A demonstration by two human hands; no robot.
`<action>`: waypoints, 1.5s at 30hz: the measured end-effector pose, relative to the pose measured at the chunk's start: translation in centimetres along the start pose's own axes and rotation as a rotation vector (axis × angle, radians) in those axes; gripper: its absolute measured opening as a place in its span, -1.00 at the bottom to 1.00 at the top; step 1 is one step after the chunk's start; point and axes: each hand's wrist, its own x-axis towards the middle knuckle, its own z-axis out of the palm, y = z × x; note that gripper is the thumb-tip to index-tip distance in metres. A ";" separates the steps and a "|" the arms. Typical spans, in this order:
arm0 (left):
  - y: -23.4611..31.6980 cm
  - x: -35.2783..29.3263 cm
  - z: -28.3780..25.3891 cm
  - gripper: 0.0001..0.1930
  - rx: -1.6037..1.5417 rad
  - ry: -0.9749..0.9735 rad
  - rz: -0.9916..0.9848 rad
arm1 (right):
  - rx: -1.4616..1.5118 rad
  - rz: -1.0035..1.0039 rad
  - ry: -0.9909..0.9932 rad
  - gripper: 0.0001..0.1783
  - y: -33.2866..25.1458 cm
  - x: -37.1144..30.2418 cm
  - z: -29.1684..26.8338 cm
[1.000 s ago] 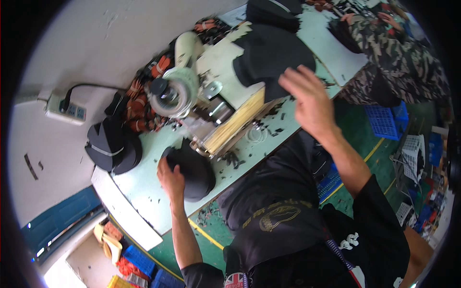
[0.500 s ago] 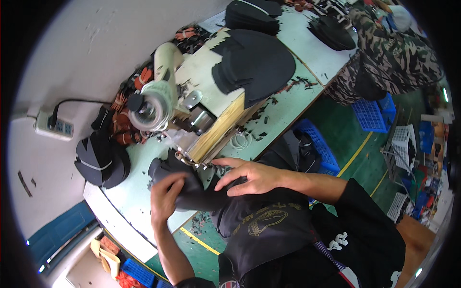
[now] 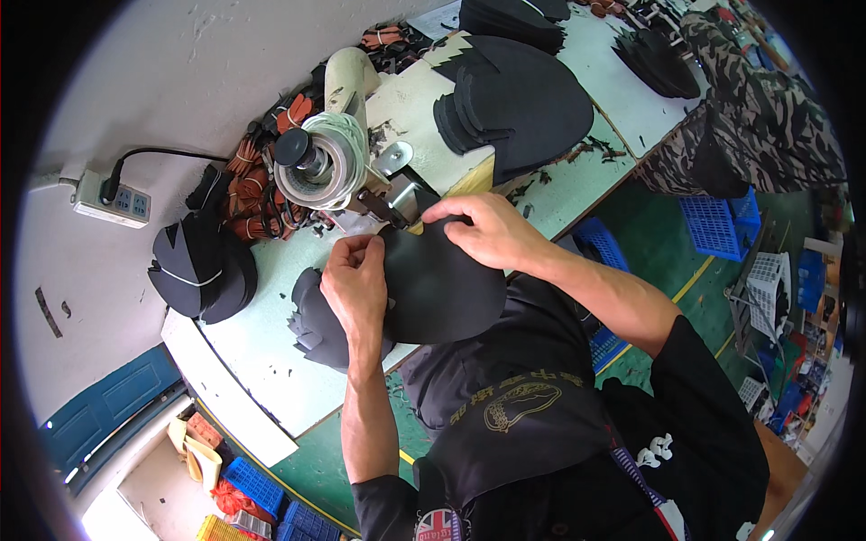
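Both hands hold one black rounded fabric piece at the table's near edge. My left hand pinches its left edge; my right hand grips its top edge, close to the foot of the sewing machine. Under my left hand lies a small pile of black cut pieces. A roll of pale tape sits on the machine's end facing me.
A larger stack of black pieces lies beyond the machine, more stacks further along the white table. A bundled black pile and orange-black bundles sit left. A power strip is on the wall. Another person in camouflage clothing sits right.
My right hand came back from the far stack and took hold of the black piece's top edge. The piece has been lifted off the small pile toward the machine.
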 end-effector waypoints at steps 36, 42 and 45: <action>-14.3 1.6 -9.4 -0.77 0.311 0.026 0.181 | -0.078 -0.401 0.075 -0.77 1.1 -7.7 4.9; -4.2 -1.4 -8.3 -0.79 0.002 -0.585 0.224 | 0.317 -0.159 -0.351 -0.69 0.0 -7.6 3.5; -3.1 -0.6 -4.5 -0.80 -0.222 -0.402 0.167 | 0.404 -0.047 -0.310 -0.62 -0.7 -6.5 2.6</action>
